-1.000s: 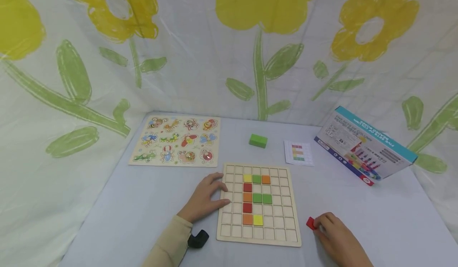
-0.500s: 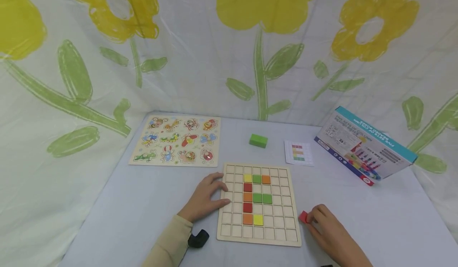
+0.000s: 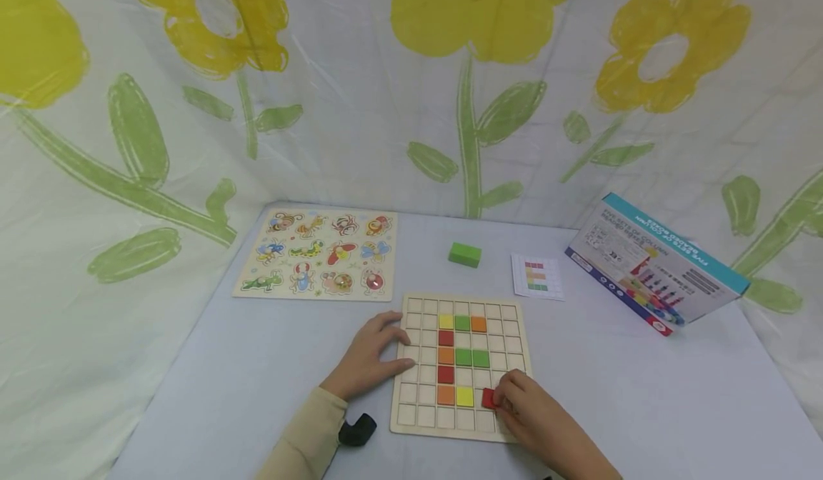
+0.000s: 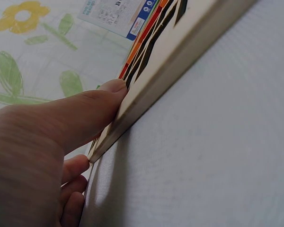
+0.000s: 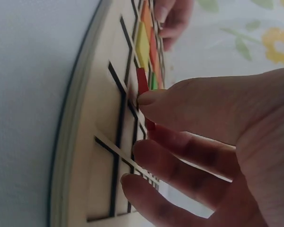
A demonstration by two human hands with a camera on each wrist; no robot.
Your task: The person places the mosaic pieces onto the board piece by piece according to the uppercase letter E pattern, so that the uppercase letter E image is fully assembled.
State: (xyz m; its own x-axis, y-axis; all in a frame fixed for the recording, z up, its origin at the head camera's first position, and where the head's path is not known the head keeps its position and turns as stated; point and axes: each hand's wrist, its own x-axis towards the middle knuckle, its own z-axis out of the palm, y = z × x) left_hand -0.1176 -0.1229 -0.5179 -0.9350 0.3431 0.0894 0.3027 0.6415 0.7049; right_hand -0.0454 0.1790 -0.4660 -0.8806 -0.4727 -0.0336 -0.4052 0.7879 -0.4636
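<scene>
A wooden grid board (image 3: pixel 466 426) lies on the table in the head view, with yellow, green, orange and red square tiles set in its cells. Between the thumb and index finger of my right hand (image 3: pixel 530 408) is a red square tile (image 3: pixel 489 398), pinched over the lower right cells, one column right of a yellow tile (image 3: pixel 464 396). In the right wrist view that tile (image 5: pixel 142 80) tilts close over the grid lines. My left hand (image 3: pixel 366 355) rests at the board's left edge. Its thumb (image 4: pixel 97 105) lies straight on the rim while the other fingertips touch the edge.
Behind the board are a green block (image 3: pixel 464 254) and a pattern card (image 3: pixel 537 276). An insect puzzle board (image 3: pixel 315 255) lies at the back left. A printed box (image 3: pixel 656 262) stands at the back right. A black curved object (image 3: pixel 357 431) sits by the left sleeve.
My right hand has carried the red tile leftward from the table right of the board to over its lower right cells. The left hand stays at the edge.
</scene>
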